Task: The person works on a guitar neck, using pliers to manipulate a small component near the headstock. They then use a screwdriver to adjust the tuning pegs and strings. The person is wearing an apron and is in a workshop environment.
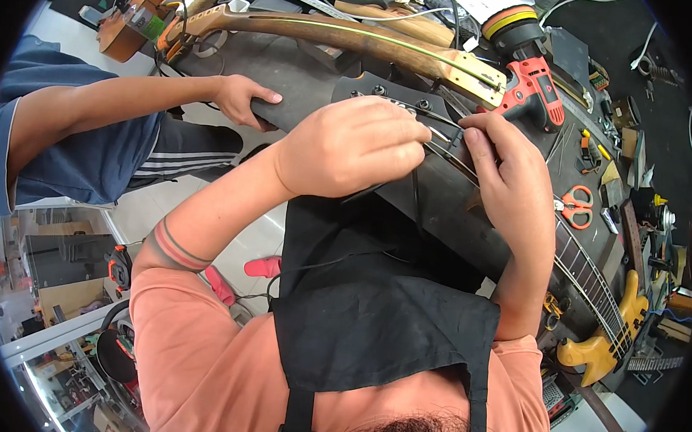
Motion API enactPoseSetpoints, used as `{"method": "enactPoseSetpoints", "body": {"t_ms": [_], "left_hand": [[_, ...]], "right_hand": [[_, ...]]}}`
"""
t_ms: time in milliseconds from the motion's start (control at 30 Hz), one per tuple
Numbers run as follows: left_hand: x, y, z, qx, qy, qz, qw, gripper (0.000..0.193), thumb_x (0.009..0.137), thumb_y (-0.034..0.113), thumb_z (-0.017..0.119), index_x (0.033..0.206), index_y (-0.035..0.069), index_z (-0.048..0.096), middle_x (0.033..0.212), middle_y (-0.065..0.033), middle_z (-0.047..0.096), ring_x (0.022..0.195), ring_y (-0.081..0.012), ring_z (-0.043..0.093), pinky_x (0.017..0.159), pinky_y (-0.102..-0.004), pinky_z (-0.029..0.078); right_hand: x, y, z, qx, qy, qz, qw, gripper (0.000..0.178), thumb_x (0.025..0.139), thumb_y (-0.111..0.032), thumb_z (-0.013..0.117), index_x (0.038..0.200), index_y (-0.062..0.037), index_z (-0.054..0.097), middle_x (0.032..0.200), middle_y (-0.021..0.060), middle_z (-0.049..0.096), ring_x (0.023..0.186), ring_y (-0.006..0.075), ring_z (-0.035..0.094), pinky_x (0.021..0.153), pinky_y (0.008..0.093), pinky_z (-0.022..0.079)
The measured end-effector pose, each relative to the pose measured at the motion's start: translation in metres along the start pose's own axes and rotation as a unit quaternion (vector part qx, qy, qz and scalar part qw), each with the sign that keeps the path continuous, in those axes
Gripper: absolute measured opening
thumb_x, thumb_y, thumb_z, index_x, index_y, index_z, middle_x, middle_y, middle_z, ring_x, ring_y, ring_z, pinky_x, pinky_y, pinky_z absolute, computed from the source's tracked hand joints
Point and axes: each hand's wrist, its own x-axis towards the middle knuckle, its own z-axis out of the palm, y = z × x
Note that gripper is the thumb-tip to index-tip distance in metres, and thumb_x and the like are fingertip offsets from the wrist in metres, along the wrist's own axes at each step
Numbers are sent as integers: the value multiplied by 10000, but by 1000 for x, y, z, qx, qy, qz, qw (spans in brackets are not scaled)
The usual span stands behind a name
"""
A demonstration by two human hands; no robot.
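Note:
A bass guitar (pixel 601 347) lies across the bench, its natural-wood body at the right and its dark headstock (pixel 356 87) at the upper middle. My left hand (pixel 357 145) is closed over the headstock beside the tuning pegs, its fingertips pinched at the strings near the nut. Whatever sits in that pinch is too small to make out. Across from it, my right hand (pixel 514 170) lies over the top of the neck, thumb and forefinger gripping near the nut. The fretboard (pixel 589 276) emerges below my right wrist.
Behind the headstock lies another guitar neck (pixel 347 36), beside a red-and-black power polisher (pixel 531 89). Orange-handled scissors (pixel 577 207) and many hand tools crowd the right side. At the left, another person's hand (pixel 242 101) rests at the bench edge. Pink slippers (pixel 263 267) are on the floor.

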Motion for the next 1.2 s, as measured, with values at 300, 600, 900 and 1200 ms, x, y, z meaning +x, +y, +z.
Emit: {"method": "enactPoseSetpoints", "body": {"t_ms": [300, 600, 900, 1200], "left_hand": [[-5, -3, 18, -14, 67, -12, 998, 292, 850, -27, 799, 1099, 2, 650, 1068, -177, 762, 847, -347, 742, 763, -455, 627], [-1, 3, 26, -46, 134, -64, 988, 352, 842, -113, 784, 1154, 12, 678, 986, -151, 738, 797, -334, 719, 691, -425, 596], [49, -11, 1, -127, 33, -268, 954, 135, 962, 41, 754, 1088, -1, 729, 925, -158, 733, 806, -350, 706, 754, -402, 554], [79, -25, -9, -84, -99, -367, 921, 128, 975, 62, 697, 1056, -32, 725, 866, -194, 737, 848, -340, 759, 782, -438, 580]], "right_hand": [[17, -15, 8, -45, 26, -177, 983, 133, 880, -70, 809, 971, -64, 712, 998, 91, 656, 1032, 336, 644, 888, 456, 514], [18, -18, 12, -39, 9, -190, 981, 133, 877, -61, 807, 986, -53, 731, 994, 85, 667, 1014, 335, 647, 877, 450, 535], [13, -9, -2, 29, 2, -36, 999, 124, 1011, -67, 722, 1120, -18, 755, 1022, 141, 709, 939, 370, 705, 845, 415, 554], [-9, -1, -16, -130, -73, -62, 987, 550, 873, -390, 892, 1257, -38, 714, 1052, 153, 740, 987, 380, 694, 879, 447, 519]]}}
